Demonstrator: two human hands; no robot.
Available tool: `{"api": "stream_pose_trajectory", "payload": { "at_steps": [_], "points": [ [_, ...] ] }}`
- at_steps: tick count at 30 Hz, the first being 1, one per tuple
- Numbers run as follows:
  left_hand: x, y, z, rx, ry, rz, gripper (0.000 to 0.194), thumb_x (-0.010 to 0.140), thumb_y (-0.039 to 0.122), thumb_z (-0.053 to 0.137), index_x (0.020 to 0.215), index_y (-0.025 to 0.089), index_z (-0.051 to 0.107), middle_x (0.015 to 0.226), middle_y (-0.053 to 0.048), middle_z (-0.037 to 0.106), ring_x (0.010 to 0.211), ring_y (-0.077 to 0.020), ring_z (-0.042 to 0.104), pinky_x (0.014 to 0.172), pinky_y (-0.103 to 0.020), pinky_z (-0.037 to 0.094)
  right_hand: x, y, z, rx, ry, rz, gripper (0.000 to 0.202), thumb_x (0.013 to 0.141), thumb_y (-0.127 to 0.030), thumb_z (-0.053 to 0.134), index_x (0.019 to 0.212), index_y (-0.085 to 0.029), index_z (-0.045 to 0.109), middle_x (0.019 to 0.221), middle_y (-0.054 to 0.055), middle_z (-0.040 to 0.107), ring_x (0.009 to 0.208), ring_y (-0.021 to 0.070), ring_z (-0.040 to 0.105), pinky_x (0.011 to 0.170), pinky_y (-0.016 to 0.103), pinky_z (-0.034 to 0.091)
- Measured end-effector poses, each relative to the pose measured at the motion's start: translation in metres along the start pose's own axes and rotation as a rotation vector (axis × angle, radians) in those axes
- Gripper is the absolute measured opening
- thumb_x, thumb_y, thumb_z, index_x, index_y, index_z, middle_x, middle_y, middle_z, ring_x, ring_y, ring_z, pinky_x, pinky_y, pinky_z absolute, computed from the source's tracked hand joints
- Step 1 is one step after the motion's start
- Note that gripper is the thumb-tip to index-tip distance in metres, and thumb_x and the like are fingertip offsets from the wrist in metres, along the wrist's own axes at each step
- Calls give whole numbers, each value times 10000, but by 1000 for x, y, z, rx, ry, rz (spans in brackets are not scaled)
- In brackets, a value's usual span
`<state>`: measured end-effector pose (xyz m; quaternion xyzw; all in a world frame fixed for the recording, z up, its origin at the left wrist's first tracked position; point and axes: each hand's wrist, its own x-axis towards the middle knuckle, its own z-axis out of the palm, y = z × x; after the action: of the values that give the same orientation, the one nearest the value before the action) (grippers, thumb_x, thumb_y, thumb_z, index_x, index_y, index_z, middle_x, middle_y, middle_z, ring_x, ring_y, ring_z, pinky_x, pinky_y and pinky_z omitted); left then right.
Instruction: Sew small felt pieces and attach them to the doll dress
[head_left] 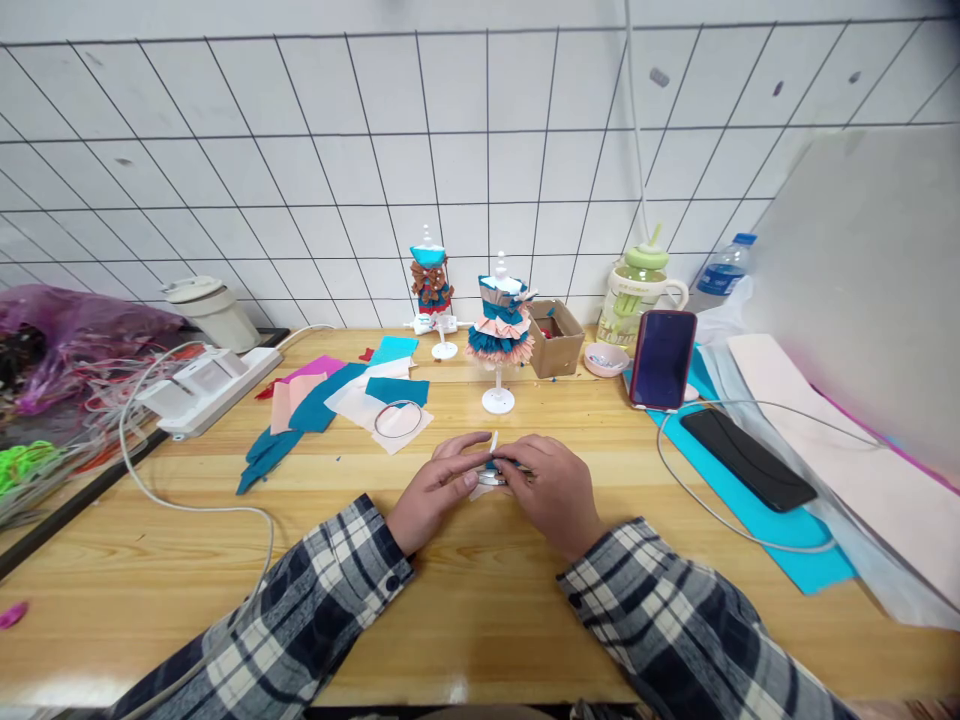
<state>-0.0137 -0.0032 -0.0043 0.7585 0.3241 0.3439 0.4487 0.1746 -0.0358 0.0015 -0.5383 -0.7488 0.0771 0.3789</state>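
Observation:
My left hand (440, 490) and my right hand (555, 490) meet over the middle of the table. Between their fingertips is a small white and teal piece (491, 477) with a thin white end poking up; its kind I cannot make out. The left fingers lie along it with the thumb below, and the right thumb and finger pinch its other side. Beyond my hands stands a mini dress form (499, 335) in a ruffled teal and pink paper dress on a white base. Farther back is a second dressed form (431, 285) in brown, red and blue.
Left of centre lie crepe paper pieces (322, 398) and a wire ring (398, 419). A power strip (221, 390) stands farther left. A cardboard box (556, 345), pink dish (606, 359), lidded jug (637, 290), propped phone (663, 358), black case (746, 458) and paper sheets (847, 430) are rightward.

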Motion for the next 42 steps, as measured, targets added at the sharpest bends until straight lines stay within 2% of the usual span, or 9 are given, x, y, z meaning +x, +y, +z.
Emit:
{"api": "stream_pose_trajectory", "payload": {
  "at_steps": [3, 9, 13, 18, 21, 26, 33, 37, 42],
  "points": [
    [0, 2, 1, 61, -3, 25, 367, 883, 426, 469, 1178, 276, 628, 1373, -63, 478, 1285, -275, 380, 1093, -491, 250, 0, 0, 0, -24, -9, 15, 207, 898, -305, 488, 927, -242, 683, 871, 36, 675, 840, 173, 577, 763, 286, 395],
    [-3, 10, 0, 388, -35, 109, 377, 850, 412, 536, 1206, 305, 592, 1388, -44, 447, 1274, -279, 353, 1080, -488, 241, 1, 1, 2, 18, -37, 98, 119, 847, -273, 536, 858, -225, 644, 815, 18, 641, 748, 148, 575, 666, 253, 388],
    [-3, 14, 1, 468, -33, 126, 348, 843, 381, 550, 1171, 285, 613, 1367, -54, 462, 1241, -280, 375, 1055, -475, 276, 2, 2, 4, 74, -58, 125, 71, 813, -235, 546, 829, -215, 611, 792, 1, 609, 694, 130, 551, 625, 241, 375],
    [0, 9, 4, 513, 43, 133, 253, 870, 314, 521, 1073, 267, 665, 1236, -55, 568, 1148, -233, 461, 1003, -430, 339, 4, 5, 9, 207, -83, 188, 60, 803, -208, 541, 797, -198, 601, 745, -5, 585, 659, 123, 528, 596, 234, 382],
    [2, 3, 4, 510, 112, 119, 225, 883, 293, 507, 1004, 266, 695, 1138, -46, 625, 1084, -214, 508, 968, -409, 371, 4, 6, 9, 254, -101, 154, 104, 835, -233, 540, 844, -208, 640, 789, 7, 623, 692, 130, 549, 633, 242, 404],
    [2, 2, 2, 483, 103, 80, 241, 887, 303, 500, 1032, 289, 692, 1182, -37, 608, 1116, -219, 496, 987, -422, 361, 1, 4, 5, 145, -90, 75, 136, 856, -248, 541, 911, -242, 665, 859, 7, 664, 793, 141, 586, 702, 251, 406],
    [0, 9, 8, 565, 60, 109, 225, 871, 289, 524, 1016, 294, 696, 1264, -32, 561, 1159, -240, 438, 1006, -457, 331, 0, 2, 7, -39, -84, 62, 91, 811, -253, 548, 807, -220, 632, 793, 15, 634, 703, 135, 560, 594, 237, 361],
    [0, 9, 9, 556, 128, 127, 151, 841, 292, 574, 893, 261, 712, 1178, -37, 607, 1108, -225, 476, 980, -427, 358, 1, 2, 12, 185, -94, 173, 45, 737, -214, 580, 751, -199, 620, 711, -4, 613, 634, 118, 537, 579, 221, 385],
    [0, 8, 6, 535, 205, 107, 134, 825, 307, 593, 776, 235, 696, 1066, -42, 646, 1040, -218, 517, 930, -410, 392, 2, 1, 18, 492, -177, 327, 98, 755, -236, 557, 723, -179, 630, 662, -7, 625, 565, 106, 525, 533, 211, 403]
  ]
}}
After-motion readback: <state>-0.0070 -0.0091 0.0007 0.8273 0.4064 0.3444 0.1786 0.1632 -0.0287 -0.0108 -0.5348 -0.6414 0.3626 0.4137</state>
